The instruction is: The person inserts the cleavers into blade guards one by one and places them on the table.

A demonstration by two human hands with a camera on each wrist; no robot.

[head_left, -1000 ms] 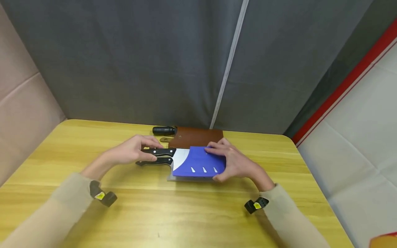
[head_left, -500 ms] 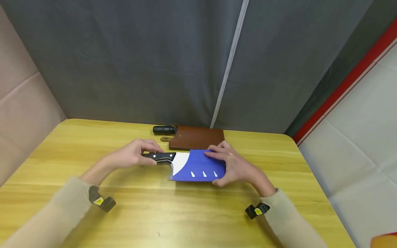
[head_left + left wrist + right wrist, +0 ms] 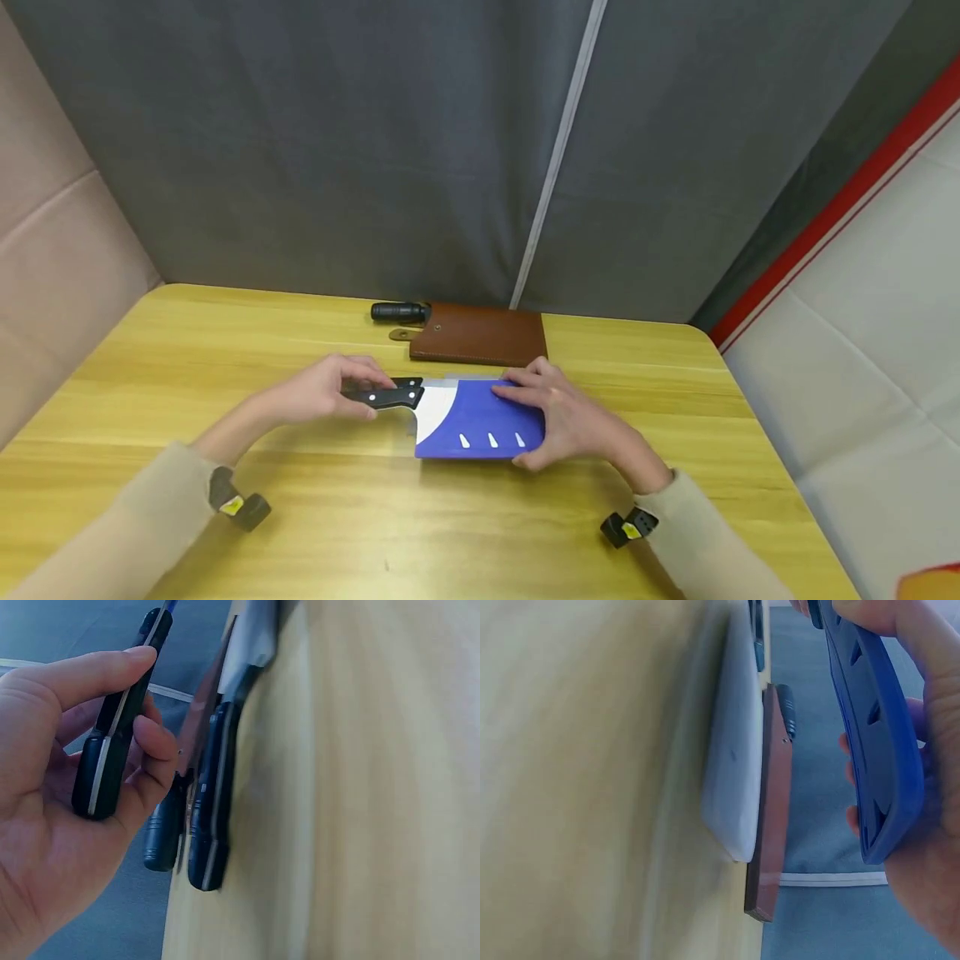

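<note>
My left hand (image 3: 341,390) grips the black riveted handle (image 3: 390,395) of a cleaver, also seen in the left wrist view as handle (image 3: 120,727) in my left hand (image 3: 45,795). Its pale blade (image 3: 433,408) is partly inside a blue plastic sheath (image 3: 483,421). My right hand (image 3: 570,415) holds that sheath by its right end, fingers on top and thumb below. The right wrist view shows the blue sheath (image 3: 874,742) held off the table in my right hand (image 3: 930,772).
A second knife lies on the yellow wooden table (image 3: 375,517) under the held one, its black handle (image 3: 214,802) and pale translucent sheath (image 3: 735,750) showing. Behind it sits a brown leather sheath (image 3: 480,335) with a black handle (image 3: 400,312). A grey curtain stands behind the table.
Both hands have carried the cleaver and blue sheath a little toward me. It now covers the second knife, whose handle showed below it a second ago.
</note>
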